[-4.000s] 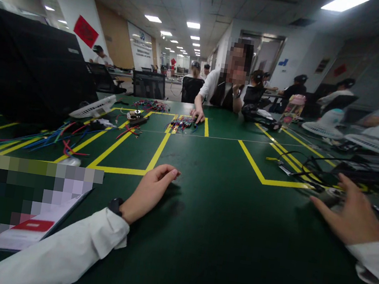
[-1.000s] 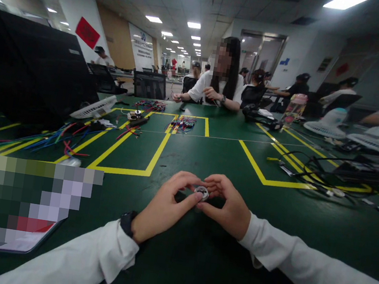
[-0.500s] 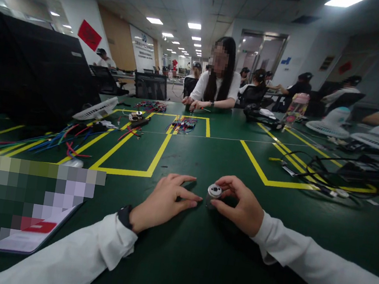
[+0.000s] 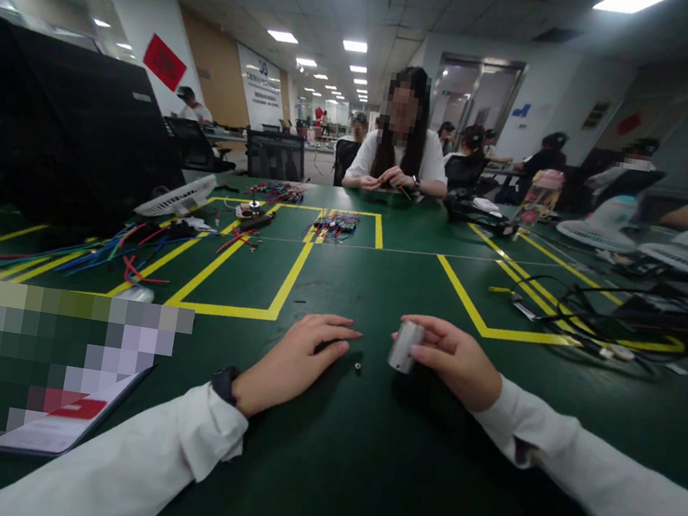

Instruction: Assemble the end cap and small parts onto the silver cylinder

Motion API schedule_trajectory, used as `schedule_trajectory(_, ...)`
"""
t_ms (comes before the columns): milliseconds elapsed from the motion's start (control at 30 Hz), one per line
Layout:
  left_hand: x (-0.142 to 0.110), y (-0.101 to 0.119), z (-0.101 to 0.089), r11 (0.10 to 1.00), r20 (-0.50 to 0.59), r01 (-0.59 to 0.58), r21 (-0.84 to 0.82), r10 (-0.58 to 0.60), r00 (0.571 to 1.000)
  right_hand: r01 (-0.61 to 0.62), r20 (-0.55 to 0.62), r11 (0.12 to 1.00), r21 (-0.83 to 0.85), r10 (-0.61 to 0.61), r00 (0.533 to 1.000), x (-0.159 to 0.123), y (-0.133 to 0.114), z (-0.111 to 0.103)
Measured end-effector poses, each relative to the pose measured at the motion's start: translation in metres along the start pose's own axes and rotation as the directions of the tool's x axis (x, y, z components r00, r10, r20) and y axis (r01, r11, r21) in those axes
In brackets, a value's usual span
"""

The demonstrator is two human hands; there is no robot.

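Observation:
A silvery metal cylinder (image 4: 405, 347), which looks like a small motor can, is pinched between the thumb and fingers of my right hand (image 4: 457, 363). It is slightly tilted, its side facing me, held at or just above the green tabletop (image 4: 324, 479). My left hand (image 4: 299, 359) rests to the left of it, fingers stretched out and thumb apart, with nothing in it. A tiny ring-like metal part (image 4: 357, 366) lies on the table just off the left thumb tip, between my two hands.
At left are a phone-like screen (image 4: 50, 430), coloured wires (image 4: 106, 248) and a black monitor (image 4: 64, 139). Wired boards (image 4: 334, 225) lie ahead, inside yellow tape. A person (image 4: 403, 142) sits opposite, hands together. Black cables (image 4: 568, 313) and white fans (image 4: 600, 232) are at right.
My right hand has picked up and tipped the cylinder, moving slightly right. My left hand has drawn back a little left. The tiny metal part now shows on the table. The person opposite has shifted their hands.

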State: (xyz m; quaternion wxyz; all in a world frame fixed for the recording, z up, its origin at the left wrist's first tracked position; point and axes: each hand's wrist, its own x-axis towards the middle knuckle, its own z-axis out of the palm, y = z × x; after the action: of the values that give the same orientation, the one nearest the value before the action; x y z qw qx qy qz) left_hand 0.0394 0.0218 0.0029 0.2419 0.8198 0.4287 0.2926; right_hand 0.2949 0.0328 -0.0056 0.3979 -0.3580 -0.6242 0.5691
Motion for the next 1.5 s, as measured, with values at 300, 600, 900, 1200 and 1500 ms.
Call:
schedule_trajectory(300,0.001,0.000,-0.002,0.989,-0.104,0.055,-0.137,-0.069,0.992,-0.051,-0.342,0.972,-0.230,-0.032,0.939,-0.054,-0.004,-0.090)
schedule_trajectory(600,0.002,-0.004,0.001,0.954,-0.179,0.170,-0.246,-0.217,0.960,-0.392,-0.682,0.624,-0.676,-0.327,0.654,-0.135,0.012,-0.212)
schedule_trajectory(900,0.005,-0.006,0.005,0.916,-0.227,0.177,-0.359,-0.269,0.936,-0.349,-0.305,0.081,-0.934,-0.690,0.657,-0.122,-0.004,-0.175)
schedule_trajectory(1200,0.007,-0.014,0.004,0.770,-0.326,0.129,-0.625,-0.408,0.853,0.232,0.111,0.575,-0.784,-0.238,0.965,-0.022,-0.006,0.013)
schedule_trajectory(1500,0.008,-0.018,0.004,0.687,-0.342,0.095,-0.720,-0.470,0.814,0.230,0.157,0.572,-0.787,-0.176,0.972,0.017,-0.004,0.048)
